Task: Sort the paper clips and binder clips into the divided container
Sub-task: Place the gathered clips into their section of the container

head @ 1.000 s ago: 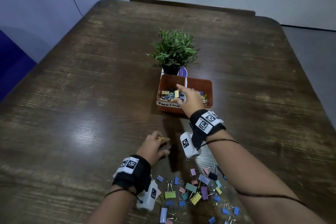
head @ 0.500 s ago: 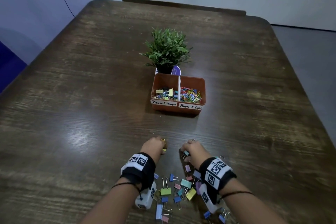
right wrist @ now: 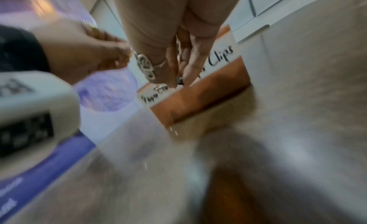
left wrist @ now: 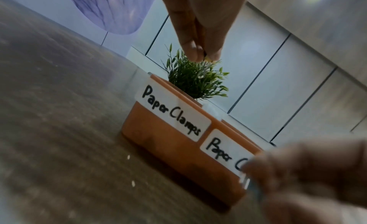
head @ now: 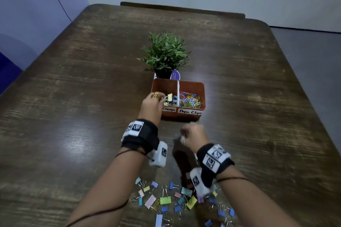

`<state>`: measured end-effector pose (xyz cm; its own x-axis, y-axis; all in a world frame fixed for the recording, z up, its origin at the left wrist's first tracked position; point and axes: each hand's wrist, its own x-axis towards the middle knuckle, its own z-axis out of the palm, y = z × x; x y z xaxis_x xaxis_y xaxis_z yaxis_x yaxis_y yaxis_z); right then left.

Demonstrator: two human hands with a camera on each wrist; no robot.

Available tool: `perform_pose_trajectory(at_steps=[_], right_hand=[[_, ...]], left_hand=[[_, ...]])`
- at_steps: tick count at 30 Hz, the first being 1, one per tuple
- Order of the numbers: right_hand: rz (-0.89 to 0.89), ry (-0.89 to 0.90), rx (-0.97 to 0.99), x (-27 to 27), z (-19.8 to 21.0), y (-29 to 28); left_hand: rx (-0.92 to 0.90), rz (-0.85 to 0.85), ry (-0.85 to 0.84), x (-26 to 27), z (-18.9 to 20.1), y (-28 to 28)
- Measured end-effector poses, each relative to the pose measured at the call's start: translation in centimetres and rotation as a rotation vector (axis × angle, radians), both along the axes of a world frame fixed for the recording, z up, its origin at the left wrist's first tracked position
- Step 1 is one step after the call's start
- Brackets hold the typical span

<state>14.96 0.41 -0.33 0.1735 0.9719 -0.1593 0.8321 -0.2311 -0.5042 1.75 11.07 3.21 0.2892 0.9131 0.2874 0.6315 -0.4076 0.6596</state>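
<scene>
An orange divided container (head: 184,116) stands mid-table, labelled "Paper Clamps" on the left and "Paper Clips" on the right. Binder clips (head: 170,98) lie in its left half and coloured paper clips (head: 190,99) in its right. My left hand (head: 162,97) hovers over the left half. In the left wrist view its fingertips (left wrist: 198,54) pinch a small binder clip whose wire handle (left wrist: 202,70) hangs down. My right hand (head: 184,132), blurred, is just before the container's front wall, pinching a binder clip (head: 183,140). A loose pile of binder clips (head: 175,199) lies near me.
A small potted plant (head: 165,53) stands directly behind the container. The dark wooden table (head: 73,116) stretches wide on both sides, and a chair back (head: 182,8) shows at its far edge. Wrist cameras hang under both forearms.
My right hand came back from the container to the pile, took a clip and now moves forward again. My left hand went from the pile up to the left compartment.
</scene>
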Motion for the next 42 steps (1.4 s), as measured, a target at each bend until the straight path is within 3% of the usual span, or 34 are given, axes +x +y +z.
perform_pose_trajectory(at_steps=[5, 10, 14, 19, 23, 30, 34, 38, 42], right_hand=[[-0.204, 0.243, 0.279, 0.1, 2.8, 5.8], [-0.063, 0.196, 0.333, 0.1, 2.6, 7.3], [-0.028, 0.160, 0.306, 1.0, 1.1, 1.8], [-0.053, 0.083, -0.110, 1.9, -2.5, -7.8], [-0.026, 0.060, -0.205, 2.0, -4.9, -12.0], [0.017, 0.034, -0.201, 0.9, -5.5, -13.2], [0.100, -0.083, -0.289, 0.3, -5.1, -13.9], [0.117, -0.076, -0.272, 0.1, -4.8, -14.1], [0.152, -0.091, -0.287, 0.1, -4.8, -14.7]], left_hand=[[-0.131, -0.146, 0.420, -0.4, -0.6, 3.3], [-0.123, -0.142, 0.548, -3.2, -0.3, 0.3], [-0.197, -0.235, 0.531, -5.1, -1.4, -5.4], [-0.405, -0.394, 0.500, -5.2, -4.5, -12.9], [-0.502, -0.483, 0.575, -3.1, -6.0, -16.7], [-0.542, -0.471, 0.719, -1.1, -7.3, -19.8], [-0.534, -0.438, 0.774, -0.9, -7.4, -20.3], [-0.529, -0.390, 0.740, -0.9, -7.4, -20.8], [-0.603, -0.300, 0.589, -1.2, -7.6, -20.6]])
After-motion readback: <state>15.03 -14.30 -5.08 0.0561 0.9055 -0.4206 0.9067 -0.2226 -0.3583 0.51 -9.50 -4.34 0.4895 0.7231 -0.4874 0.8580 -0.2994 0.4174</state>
